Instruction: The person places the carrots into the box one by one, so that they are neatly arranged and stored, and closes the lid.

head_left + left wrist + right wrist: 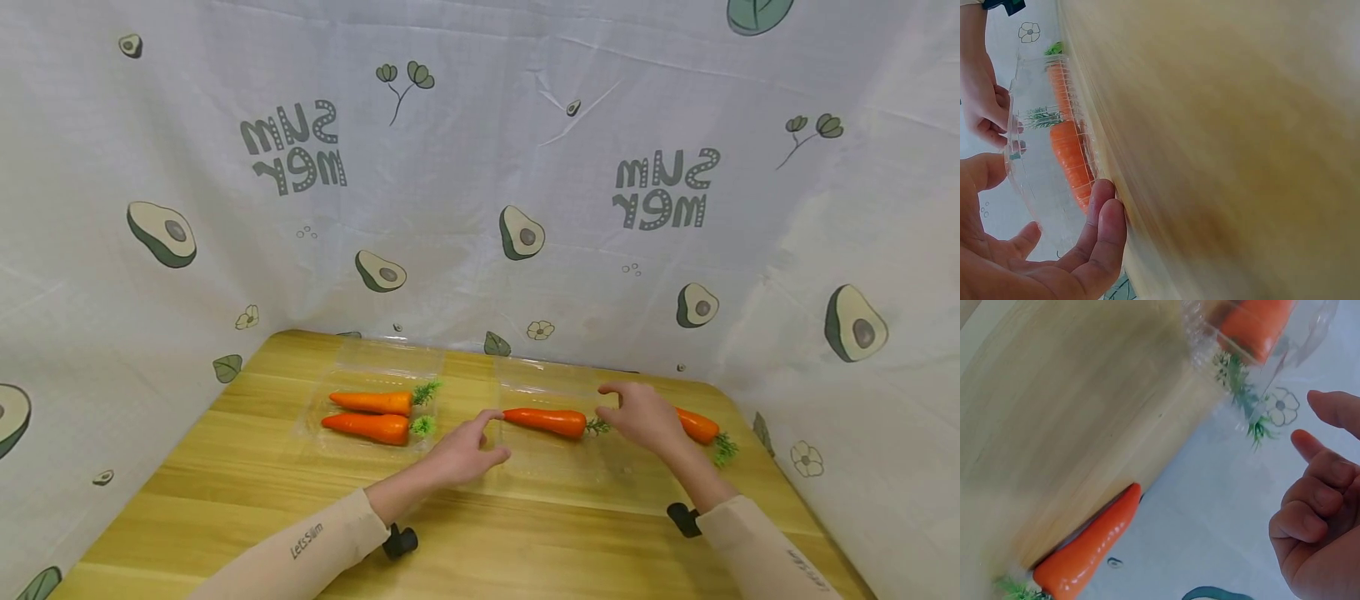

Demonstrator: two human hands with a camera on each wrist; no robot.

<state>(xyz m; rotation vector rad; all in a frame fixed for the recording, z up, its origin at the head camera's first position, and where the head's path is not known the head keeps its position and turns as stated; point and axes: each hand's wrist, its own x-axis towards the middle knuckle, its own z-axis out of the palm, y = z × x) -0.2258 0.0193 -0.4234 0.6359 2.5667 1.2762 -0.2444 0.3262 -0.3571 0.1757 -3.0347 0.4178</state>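
A clear box [543, 458], its edges hard to make out, lies between both hands with a carrot [546, 422] inside. The left hand [461, 454] spreads thumb and fingers wide at its left side — contact is unclear. The right hand [647, 415] keeps a gap between thumb and forefinger opposite, hiding a loose carrot's [697, 427] tip from the head view — the right wrist view crops the box

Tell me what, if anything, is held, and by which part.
The right hand holds nothing. The left hand is at the left end of the clear container; whether it grips cannot be told.
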